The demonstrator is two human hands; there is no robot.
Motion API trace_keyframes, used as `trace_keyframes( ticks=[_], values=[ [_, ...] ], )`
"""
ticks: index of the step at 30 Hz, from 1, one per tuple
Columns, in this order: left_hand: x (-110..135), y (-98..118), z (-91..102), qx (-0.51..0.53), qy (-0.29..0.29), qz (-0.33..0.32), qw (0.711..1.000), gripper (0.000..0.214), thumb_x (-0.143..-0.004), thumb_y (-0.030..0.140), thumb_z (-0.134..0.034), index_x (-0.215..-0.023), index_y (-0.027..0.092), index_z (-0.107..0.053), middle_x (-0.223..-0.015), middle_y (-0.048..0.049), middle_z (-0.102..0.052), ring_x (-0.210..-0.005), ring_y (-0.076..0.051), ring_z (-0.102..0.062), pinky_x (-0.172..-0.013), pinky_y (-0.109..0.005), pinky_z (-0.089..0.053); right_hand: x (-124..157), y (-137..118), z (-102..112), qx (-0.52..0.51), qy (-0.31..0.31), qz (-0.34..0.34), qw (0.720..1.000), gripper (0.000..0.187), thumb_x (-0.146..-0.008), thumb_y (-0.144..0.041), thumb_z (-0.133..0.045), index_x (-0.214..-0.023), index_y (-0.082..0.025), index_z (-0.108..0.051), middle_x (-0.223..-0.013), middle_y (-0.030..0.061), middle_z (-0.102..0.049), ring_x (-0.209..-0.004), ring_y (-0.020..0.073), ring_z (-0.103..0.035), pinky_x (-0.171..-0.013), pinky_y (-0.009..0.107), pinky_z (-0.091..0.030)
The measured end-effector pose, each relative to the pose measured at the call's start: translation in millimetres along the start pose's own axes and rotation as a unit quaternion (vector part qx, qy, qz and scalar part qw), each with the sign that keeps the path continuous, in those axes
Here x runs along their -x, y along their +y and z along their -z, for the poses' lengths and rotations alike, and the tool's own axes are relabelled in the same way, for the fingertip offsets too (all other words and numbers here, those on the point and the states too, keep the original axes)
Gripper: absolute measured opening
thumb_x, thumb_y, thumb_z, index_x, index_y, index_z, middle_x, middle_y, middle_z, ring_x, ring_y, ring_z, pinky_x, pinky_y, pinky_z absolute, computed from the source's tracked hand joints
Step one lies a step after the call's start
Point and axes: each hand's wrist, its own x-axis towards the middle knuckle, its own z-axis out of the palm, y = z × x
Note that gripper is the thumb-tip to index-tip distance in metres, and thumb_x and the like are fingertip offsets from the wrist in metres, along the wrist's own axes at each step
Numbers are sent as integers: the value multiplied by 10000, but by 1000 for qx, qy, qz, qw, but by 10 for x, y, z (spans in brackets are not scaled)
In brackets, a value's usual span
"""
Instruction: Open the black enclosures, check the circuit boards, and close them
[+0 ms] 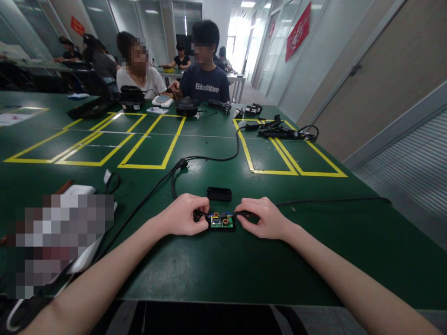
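Observation:
A small green circuit board (221,222) with copper-wound coils lies in front of me in what looks like a black lower case, mostly hidden under it. My left hand (186,215) pinches a black cable (200,213) at the board's left end. On the right end, a second black cable (245,213) is between the thumb and fingers of my right hand (261,217). Thin coloured wires run from both cables to the board. Just beyond the board rests an open black plastic case half (219,193), touched by neither hand.
A power cord with a plug (182,163) crosses the green table (167,274). At left lies a blurred-out white object (82,190). Yellow tape rectangles (164,165), a cable bundle (279,130) and a drill-like tool (220,106) are farther off. Two people sit opposite.

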Motion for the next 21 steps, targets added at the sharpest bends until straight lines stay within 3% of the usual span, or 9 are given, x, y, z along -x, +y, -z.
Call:
trace_keyframes(
  ticks=[5, 13, 21],
  values=[
    [-8, -7, -13, -15, -15, 7, 1000, 14, -711, 178, -555, -706, 191, -552, -579, 46, -522, -512, -98, -457, -526, -220, -341, 0, 18, 0, 3, -7, 1, 1000, 71, -920, -175, -596, -913, -186, -666, -758, 16, -701, -595, 121, -634, -556, 231, -440],
    [-40, -57, -52, -56, 17, 55, 997, 42, -742, 164, -573, -717, 197, -566, -601, 45, -559, -514, -108, -480, -542, -220, -349, -27, 75, -19, 19, -14, -41, 999, 74, -927, -198, -611, -934, -192, -684, -821, 32, -740, -654, 142, -675, -593, 242, -492],
    [-30, -53, -17, -113, 2, 40, 993, 43, -783, 175, -591, -773, 196, -626, -676, 25, -636, -555, -120, -551, -572, -225, -371, -31, 102, -9, 2, -19, -57, 998, 149, -924, -175, -605, -1022, -197, -714, -898, 41, -771, -705, 149, -717, -655, 251, -550]
  ],
)
